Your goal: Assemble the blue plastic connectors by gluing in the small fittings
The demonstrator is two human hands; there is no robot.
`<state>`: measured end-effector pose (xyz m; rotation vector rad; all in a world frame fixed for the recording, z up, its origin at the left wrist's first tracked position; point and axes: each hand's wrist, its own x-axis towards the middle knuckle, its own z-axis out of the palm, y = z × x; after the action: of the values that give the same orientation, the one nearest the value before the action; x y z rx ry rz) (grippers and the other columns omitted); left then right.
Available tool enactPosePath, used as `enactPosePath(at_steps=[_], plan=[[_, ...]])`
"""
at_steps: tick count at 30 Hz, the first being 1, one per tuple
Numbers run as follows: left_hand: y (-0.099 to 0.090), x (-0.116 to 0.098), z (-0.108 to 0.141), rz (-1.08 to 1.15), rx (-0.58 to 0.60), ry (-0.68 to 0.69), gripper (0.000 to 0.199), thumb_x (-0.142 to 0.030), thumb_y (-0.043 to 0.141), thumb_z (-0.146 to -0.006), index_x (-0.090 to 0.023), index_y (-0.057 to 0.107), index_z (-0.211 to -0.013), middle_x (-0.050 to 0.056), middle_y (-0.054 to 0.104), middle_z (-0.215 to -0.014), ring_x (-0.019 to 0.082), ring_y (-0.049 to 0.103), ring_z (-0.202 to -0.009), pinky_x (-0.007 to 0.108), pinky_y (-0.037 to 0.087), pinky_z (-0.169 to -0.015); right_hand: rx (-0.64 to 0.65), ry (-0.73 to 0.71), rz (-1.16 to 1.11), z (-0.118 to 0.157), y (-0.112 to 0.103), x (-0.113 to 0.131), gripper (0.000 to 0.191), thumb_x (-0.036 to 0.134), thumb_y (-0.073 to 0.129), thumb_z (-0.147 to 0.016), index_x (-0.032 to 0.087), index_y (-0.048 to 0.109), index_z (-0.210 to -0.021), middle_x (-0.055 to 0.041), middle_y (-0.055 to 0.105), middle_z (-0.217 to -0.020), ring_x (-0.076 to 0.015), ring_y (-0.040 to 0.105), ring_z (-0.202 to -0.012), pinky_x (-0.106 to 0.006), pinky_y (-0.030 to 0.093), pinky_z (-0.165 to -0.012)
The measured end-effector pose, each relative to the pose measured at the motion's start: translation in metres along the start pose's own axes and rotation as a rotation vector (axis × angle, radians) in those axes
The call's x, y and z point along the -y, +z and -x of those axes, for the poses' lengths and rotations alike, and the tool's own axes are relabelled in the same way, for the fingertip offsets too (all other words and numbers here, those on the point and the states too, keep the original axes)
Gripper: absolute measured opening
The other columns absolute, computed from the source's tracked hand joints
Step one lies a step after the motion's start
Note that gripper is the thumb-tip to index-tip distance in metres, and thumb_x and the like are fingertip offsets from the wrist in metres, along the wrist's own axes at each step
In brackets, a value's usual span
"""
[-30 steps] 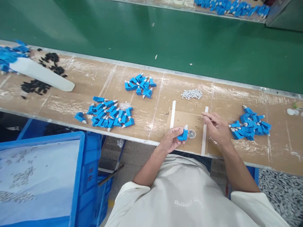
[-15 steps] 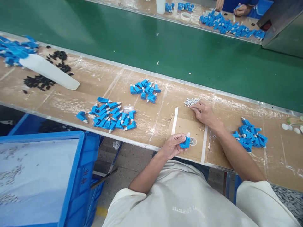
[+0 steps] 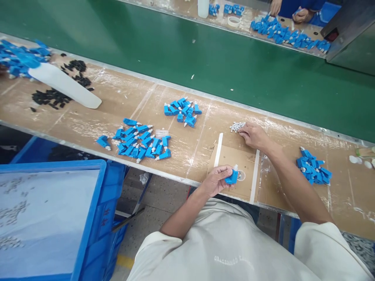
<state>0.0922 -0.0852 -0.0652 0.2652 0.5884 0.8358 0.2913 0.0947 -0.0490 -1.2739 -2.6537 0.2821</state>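
Note:
My left hand [image 3: 218, 181] grips a blue plastic piece with a white tip [image 3: 231, 176] between thumb and fingers, above a cardboard sheet [image 3: 234, 155] edged with white tape. A small round clear dish [image 3: 241, 175] is just right of that piece, partly behind it. My right hand [image 3: 254, 135] reaches to a small pile of tiny whitish pellets [image 3: 236, 127]. Its thumb and fingertips are pinched together at the pile's right edge. Whatever is between those fingertips is too small to make out.
Blue pieces lie in heaps left [image 3: 143, 140], centre [image 3: 183, 111] and right [image 3: 314, 167]. A white bottle [image 3: 67, 86] lies near black parts [image 3: 51, 98]. Beyond the green belt [image 3: 175, 54], a co-worker's hands [image 3: 300, 15] are at another heap. A blue crate [image 3: 101, 187] stands lower left.
The whole view has shifted slightly. My right hand stays at the pellet pile, its fingertips drawn closer together. The left hand keeps its hold on the blue piece.

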Motion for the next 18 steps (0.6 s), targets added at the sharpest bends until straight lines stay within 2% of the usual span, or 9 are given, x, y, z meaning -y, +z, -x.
enactPosePath(at_steps=[4,10,14,18], plan=[[0.0002,0.0004,-0.0004,0.01,0.004,0.014,0.055,-0.053,0.094,-0.058,-0.014,0.06,-0.076,0.0,0.062,-0.066,0.007,0.054,-0.052,0.02,0.049,-0.051,0.025,-0.01,0.029,-0.0022,-0.0005,-0.0031,0.029,0.012,0.05,-0.09,0.018,0.078,-0.089,-0.0114,0.067,-0.085,-0.0264,0.061,-0.083,-0.037,0.047,-0.077],[0.001,0.0002,-0.0004,0.001,0.001,0.028,0.055,-0.054,0.094,-0.058,-0.014,0.06,-0.075,-0.002,0.06,-0.063,0.007,0.053,-0.051,0.019,0.048,-0.05,0.073,-0.072,0.021,-0.005,-0.0043,-0.0081,0.032,0.011,0.049,-0.09,0.018,0.078,-0.101,-0.0117,0.069,-0.091,-0.0262,0.064,-0.089,-0.036,0.049,-0.081],[0.0003,0.0009,-0.0006,-0.009,-0.009,0.019,0.056,-0.055,0.094,-0.058,-0.014,0.06,-0.076,-0.001,0.061,-0.065,0.006,0.054,-0.05,0.018,0.047,-0.05,0.078,-0.085,0.071,-0.0063,-0.0036,-0.0081,0.028,0.012,0.05,-0.091,0.018,0.078,-0.093,-0.0111,0.066,-0.086,-0.0255,0.062,-0.084,-0.035,0.046,-0.077],[-0.0009,0.0011,-0.0006,-0.016,-0.008,0.014,0.057,-0.056,0.093,-0.058,-0.014,0.061,-0.078,-0.001,0.061,-0.063,0.007,0.054,-0.049,0.018,0.045,-0.049,0.119,-0.042,0.115,-0.0086,-0.0032,-0.0048,0.025,0.015,0.05,-0.094,0.017,0.074,-0.093,-0.0117,0.065,-0.09,-0.0244,0.06,-0.083,-0.035,0.044,-0.075]])
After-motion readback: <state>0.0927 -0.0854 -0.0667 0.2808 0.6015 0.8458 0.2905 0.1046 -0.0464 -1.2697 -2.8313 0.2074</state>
